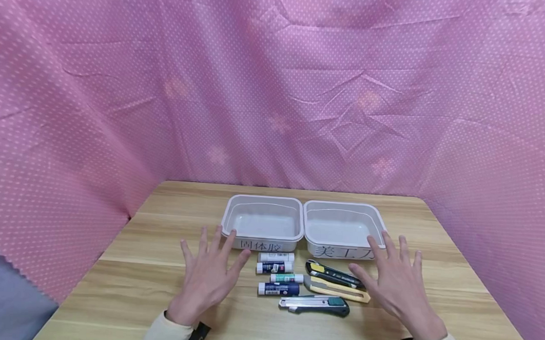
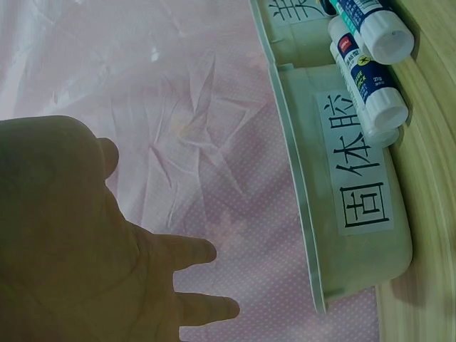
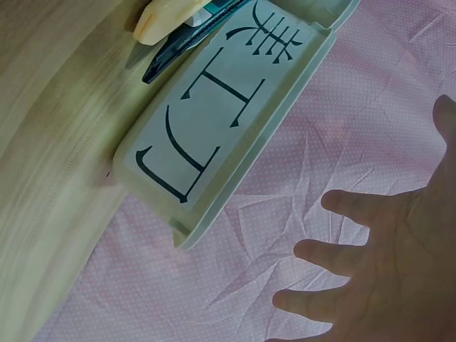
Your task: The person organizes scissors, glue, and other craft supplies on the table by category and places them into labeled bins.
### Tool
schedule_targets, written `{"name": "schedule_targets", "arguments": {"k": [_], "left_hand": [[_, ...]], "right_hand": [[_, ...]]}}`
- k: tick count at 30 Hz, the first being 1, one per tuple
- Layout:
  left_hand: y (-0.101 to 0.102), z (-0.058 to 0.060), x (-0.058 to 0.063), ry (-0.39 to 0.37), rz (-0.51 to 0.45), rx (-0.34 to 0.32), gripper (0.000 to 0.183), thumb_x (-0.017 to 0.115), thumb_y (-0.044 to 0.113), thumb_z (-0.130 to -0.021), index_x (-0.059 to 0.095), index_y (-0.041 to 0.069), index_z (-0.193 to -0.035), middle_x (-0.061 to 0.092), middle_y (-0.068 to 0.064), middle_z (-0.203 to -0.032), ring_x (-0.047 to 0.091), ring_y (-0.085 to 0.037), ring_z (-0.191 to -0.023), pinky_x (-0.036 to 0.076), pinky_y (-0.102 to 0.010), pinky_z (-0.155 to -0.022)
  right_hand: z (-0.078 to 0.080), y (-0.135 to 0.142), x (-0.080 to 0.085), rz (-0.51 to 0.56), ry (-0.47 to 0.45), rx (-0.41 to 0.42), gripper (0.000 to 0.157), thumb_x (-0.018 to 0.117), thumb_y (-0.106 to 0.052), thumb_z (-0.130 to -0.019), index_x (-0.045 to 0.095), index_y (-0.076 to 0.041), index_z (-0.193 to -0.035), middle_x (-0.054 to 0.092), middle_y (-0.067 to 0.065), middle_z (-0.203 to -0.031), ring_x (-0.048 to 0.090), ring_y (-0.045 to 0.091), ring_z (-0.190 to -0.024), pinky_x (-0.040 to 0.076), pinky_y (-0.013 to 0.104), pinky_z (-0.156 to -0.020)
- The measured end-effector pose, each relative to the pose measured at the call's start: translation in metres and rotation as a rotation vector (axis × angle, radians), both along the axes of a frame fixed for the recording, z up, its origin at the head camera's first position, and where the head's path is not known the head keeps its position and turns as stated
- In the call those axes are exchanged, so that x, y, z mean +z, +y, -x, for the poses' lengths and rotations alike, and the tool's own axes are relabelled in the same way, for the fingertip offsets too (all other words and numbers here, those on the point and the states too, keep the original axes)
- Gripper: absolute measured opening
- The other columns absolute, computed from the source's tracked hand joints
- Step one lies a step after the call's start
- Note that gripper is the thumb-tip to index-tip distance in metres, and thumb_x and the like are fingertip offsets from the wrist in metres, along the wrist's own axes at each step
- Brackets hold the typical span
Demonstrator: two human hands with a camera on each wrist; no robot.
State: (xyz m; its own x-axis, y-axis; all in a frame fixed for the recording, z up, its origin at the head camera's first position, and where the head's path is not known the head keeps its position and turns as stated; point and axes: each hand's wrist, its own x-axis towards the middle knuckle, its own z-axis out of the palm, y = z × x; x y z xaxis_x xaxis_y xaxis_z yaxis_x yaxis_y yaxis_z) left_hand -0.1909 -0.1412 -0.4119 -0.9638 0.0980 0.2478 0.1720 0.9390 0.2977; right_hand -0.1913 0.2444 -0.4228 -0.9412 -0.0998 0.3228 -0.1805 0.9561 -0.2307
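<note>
Both hands are spread with fingers straight, holding nothing. My left hand [image 1: 208,279] is left of several glue sticks [image 1: 278,289], lying in a column with white caps and white or dark blue barrels. On the other side, my right hand [image 1: 398,284] is beside the utility knives, its thumb overlapping them in the head view. A black and yellow utility knife [image 1: 334,274] lies above a yellow one [image 1: 337,289]. Nearest the front is a silver and dark green utility knife [image 1: 315,304]. In the wrist views the left palm [image 2: 64,235] and right palm [image 3: 406,263] show bare.
Two white plastic bins, a left one [image 1: 262,236] and a right one [image 1: 342,244], stand side by side behind the glue sticks and knives, each with a Chinese label in front. Wooden table [image 1: 122,295] beneath; pink dotted cloth [image 1: 277,88] hangs behind and at the sides.
</note>
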Motion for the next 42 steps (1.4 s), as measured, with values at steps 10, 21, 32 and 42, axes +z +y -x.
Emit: {"name": "schedule_targets", "arguments": {"k": [10,21,32,42], "left_hand": [[0.0,0.001,0.0,-0.012,-0.024,0.01,0.073,0.03,0.065,-0.105,0.037,0.016,-0.159,0.026,-0.02,-0.165,0.01,-0.05,-0.154,-0.013,-0.078,-0.112],[-0.012,0.013,0.002,0.032,-0.236,0.023,0.074,0.034,0.064,-0.105,0.043,0.01,-0.154,0.046,-0.023,-0.154,0.028,-0.047,-0.15,0.005,-0.079,-0.115],[-0.028,0.038,0.002,0.053,-0.472,0.04,0.066,0.041,0.056,-0.106,0.05,0.005,-0.147,0.059,-0.022,-0.139,0.053,-0.043,-0.131,0.041,-0.063,-0.109],[-0.04,0.058,-0.007,0.105,-0.662,0.067,0.055,0.049,0.042,-0.107,0.049,0.003,-0.146,0.059,-0.021,-0.134,0.054,-0.038,-0.127,0.047,-0.057,-0.105]], "right_hand": [[0.0,-0.003,0.005,0.003,0.03,0.005,0.087,0.052,-0.07,-0.094,0.04,-0.009,-0.155,0.028,0.031,-0.161,0.017,0.06,-0.146,0.009,0.081,-0.112],[0.002,-0.009,0.004,0.042,0.116,0.087,0.085,0.066,-0.065,-0.09,0.048,-0.006,-0.148,0.047,0.027,-0.148,0.043,0.05,-0.134,0.038,0.07,-0.106],[0.004,-0.02,0.003,0.074,0.133,0.143,0.079,0.078,-0.057,-0.084,0.058,-0.005,-0.14,0.061,0.022,-0.135,0.059,0.043,-0.122,0.051,0.063,-0.097],[0.007,-0.033,0.005,0.048,0.173,0.184,0.067,0.082,-0.053,-0.082,0.067,-0.006,-0.128,0.071,0.016,-0.121,0.068,0.037,-0.108,0.058,0.056,-0.086]]}}
